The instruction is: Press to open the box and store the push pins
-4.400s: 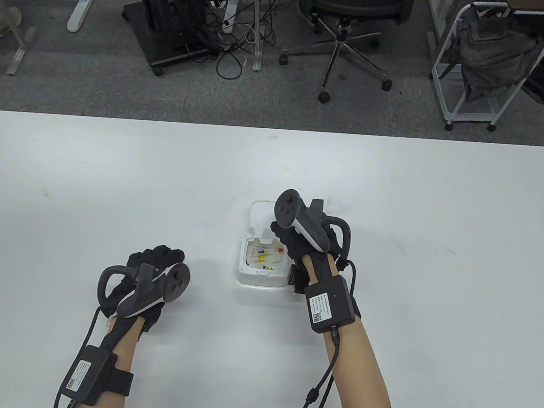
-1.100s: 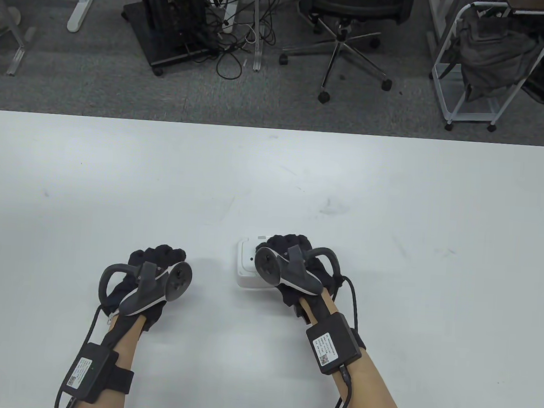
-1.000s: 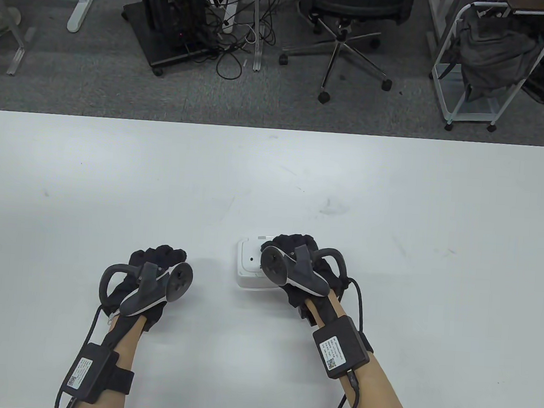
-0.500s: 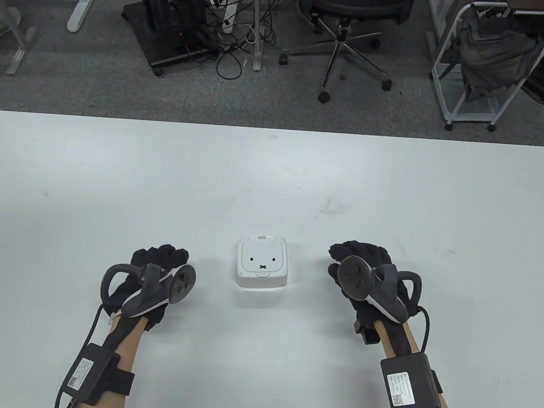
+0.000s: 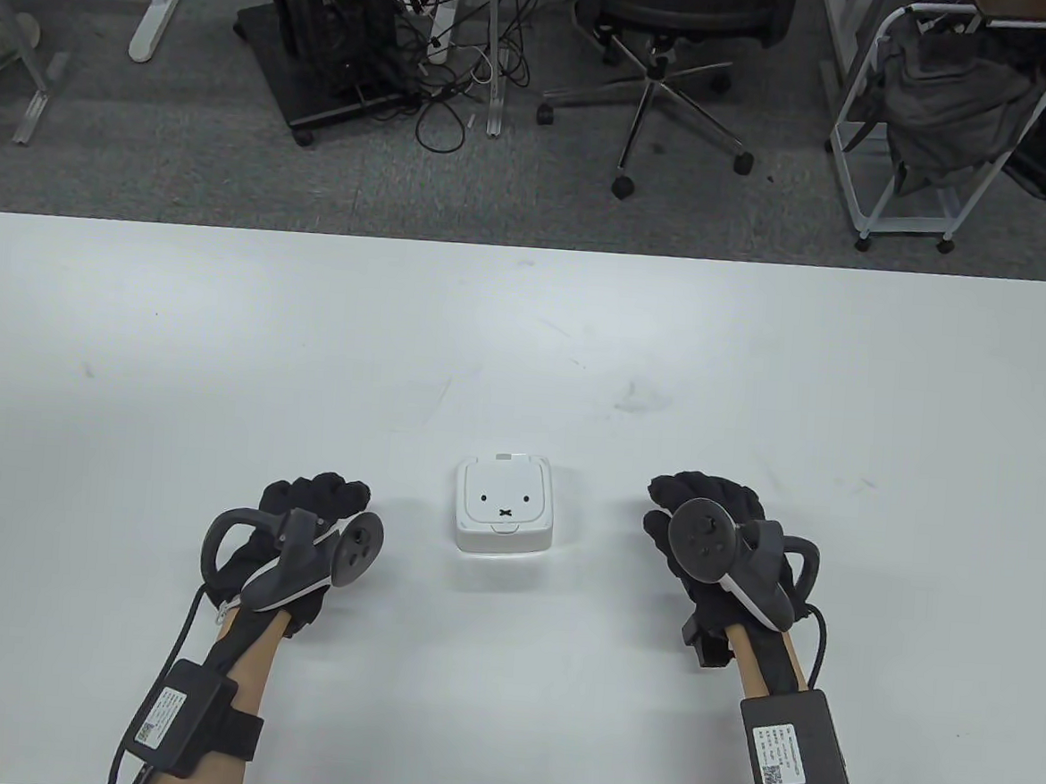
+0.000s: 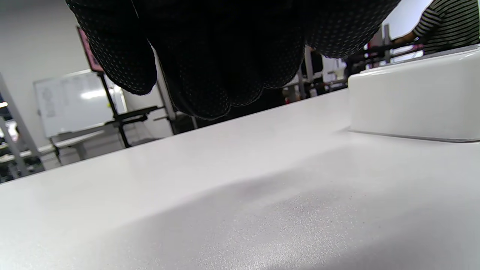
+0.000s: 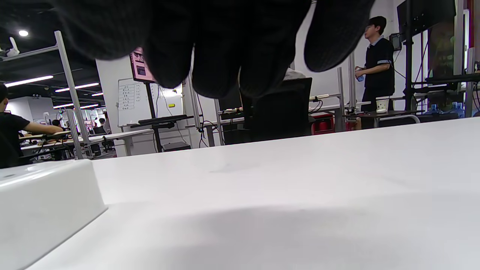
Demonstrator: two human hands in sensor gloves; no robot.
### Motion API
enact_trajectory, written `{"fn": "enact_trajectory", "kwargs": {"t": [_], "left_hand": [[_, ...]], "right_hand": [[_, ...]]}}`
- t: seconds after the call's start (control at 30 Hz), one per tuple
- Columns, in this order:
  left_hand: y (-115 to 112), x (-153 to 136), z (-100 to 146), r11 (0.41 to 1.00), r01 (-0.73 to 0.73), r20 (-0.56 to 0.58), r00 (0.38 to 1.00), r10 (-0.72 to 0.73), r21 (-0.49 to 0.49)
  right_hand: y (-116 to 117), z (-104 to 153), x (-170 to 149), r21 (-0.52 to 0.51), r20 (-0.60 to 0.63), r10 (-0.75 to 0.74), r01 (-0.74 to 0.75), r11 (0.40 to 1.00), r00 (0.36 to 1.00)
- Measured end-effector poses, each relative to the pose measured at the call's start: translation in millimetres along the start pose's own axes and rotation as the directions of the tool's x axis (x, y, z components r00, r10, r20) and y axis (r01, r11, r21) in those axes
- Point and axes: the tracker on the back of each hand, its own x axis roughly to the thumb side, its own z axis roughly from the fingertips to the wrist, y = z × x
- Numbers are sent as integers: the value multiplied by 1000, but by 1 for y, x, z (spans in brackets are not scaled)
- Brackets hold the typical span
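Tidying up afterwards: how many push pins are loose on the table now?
0 in view. The table shows only the closed white box between the hands. Any pins inside the box are hidden by its lid.

box (image 5: 504, 507) on table (image 5: 527, 339), between hands

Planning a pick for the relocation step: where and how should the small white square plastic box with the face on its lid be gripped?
Probably best to pinch the small white square plastic box across its left and right side walls, coming from above. It sits flat with its lid shut, the walls look straight and low, and both flanks are free. The right hand is beside it. Avoid the latch tab at the near edge.
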Motion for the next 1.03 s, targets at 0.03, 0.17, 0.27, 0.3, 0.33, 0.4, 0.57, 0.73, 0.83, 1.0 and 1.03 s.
{"fn": "enact_trajectory", "kwargs": {"t": [0.03,0.17,0.27,0.3,0.33,0.4,0.57,0.73,0.83,1.0,1.03], "left_hand": [[0,0,0,1000,-2,1,1000,2,-2],[1,1,0,1000,0,4,1000,0,-3],[1,1,0,1000,0,1,1000,0,-2],[1,1,0,1000,2,1,1000,-2,-1],[1,1,1,1000,3,1,1000,-3,0],[1,1,1,1000,0,1,1000,0,0],[1,2,1,1000,2,8,1000,-2,3],[3,1,3,1000,-3,6,1000,3,12],[2,1,3,1000,-1,5,1000,1,10],[3,1,3,1000,-2,4,1000,2,12],[3,1,3,1000,-2,4,1000,1,13]], "right_hand": [[1,0,-1,3,-3,-11,11,1000,1000],[2,1,-5,17,-10,-5,5,1000,1000],[3,1,-7,19,-13,-17,18,1000,1000],[3,1,-7,19,-13,-16,16,1000,1000],[2,1,-7,18,-14,-12,12,1000,1000],[3,1,-6,25,-8,-17,17,1000,1000],[4,2,-5,30,-1,-10,10,1000,1000],[4,3,-6,32,-9,-15,15,999,1000],[5,4,-6,33,-9,-5,6,999,1000],[4,4,-7,35,-10,-6,7,999,1000],[4,4,-7,33,-10,-7,7,999,1000]]}}
